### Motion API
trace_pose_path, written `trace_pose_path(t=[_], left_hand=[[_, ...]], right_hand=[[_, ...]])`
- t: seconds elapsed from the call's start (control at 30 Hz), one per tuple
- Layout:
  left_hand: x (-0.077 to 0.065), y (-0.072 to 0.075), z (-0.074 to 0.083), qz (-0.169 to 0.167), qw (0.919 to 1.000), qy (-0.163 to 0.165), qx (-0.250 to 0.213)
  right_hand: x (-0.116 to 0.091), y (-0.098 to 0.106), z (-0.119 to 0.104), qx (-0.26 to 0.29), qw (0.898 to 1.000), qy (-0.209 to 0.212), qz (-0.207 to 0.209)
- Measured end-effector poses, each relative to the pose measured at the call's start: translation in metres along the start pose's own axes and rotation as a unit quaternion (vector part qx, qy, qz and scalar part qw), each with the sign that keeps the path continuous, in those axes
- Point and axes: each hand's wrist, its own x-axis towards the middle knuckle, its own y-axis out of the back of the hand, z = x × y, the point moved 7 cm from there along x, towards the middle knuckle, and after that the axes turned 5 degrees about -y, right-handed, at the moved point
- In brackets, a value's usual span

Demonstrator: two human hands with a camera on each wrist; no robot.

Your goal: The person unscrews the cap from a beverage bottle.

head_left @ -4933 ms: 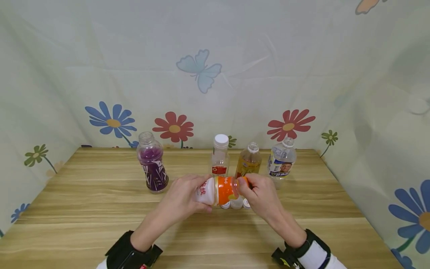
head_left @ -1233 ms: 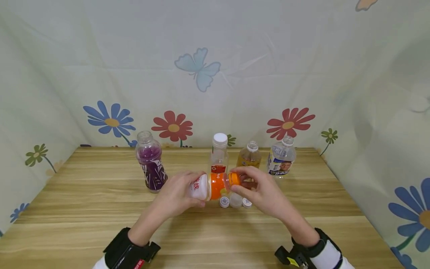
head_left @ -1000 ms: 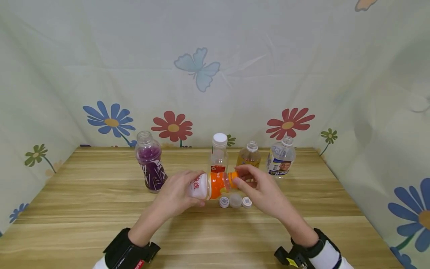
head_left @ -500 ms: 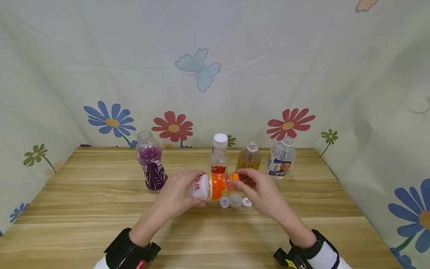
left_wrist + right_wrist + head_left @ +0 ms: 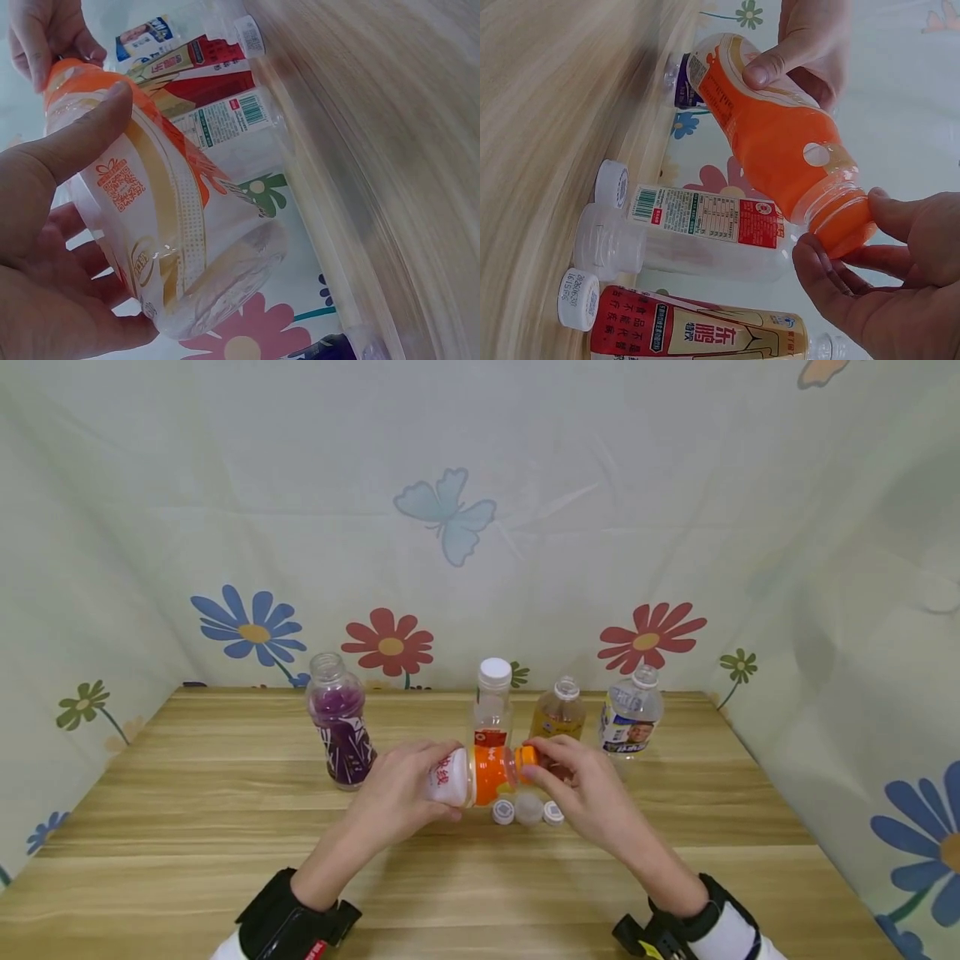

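My left hand grips the body of a plastic drink bottle with an orange and white label, tilted with its neck toward the right. At that neck, my right hand pinches the orange cap between thumb and fingers. In the right wrist view the orange cap sits at the mouth of the bottle. The left wrist view shows my thumb across the label of the bottle. Below the bottle, two white caps and a translucent cap lie on the table.
A purple-labelled bottle without a cap stands at left on the wooden table. Behind my hands stand a white-capped clear bottle, an uncapped yellow-labelled bottle and an uncapped blue-labelled bottle. A flowered cloth hangs behind.
Since the earliest frame, the bottle has shifted slightly left and my right hand has loosened from around the cap to a fingertip pinch. Over the last second its fingers shift on the cap.
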Motion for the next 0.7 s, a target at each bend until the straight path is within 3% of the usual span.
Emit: trace_pose_path(t=[0.27,0.7], left_hand=[[-0.001,-0.005,-0.005,-0.035,0.9975,0.021,-0.058],[-0.001,-0.008,-0.007,-0.052,0.9963,0.031,-0.060]], right_hand=[[-0.001,0.003,-0.015,-0.024,0.997,0.078,0.002],[-0.001,0.002,-0.015,-0.001,0.997,0.078,0.008]])
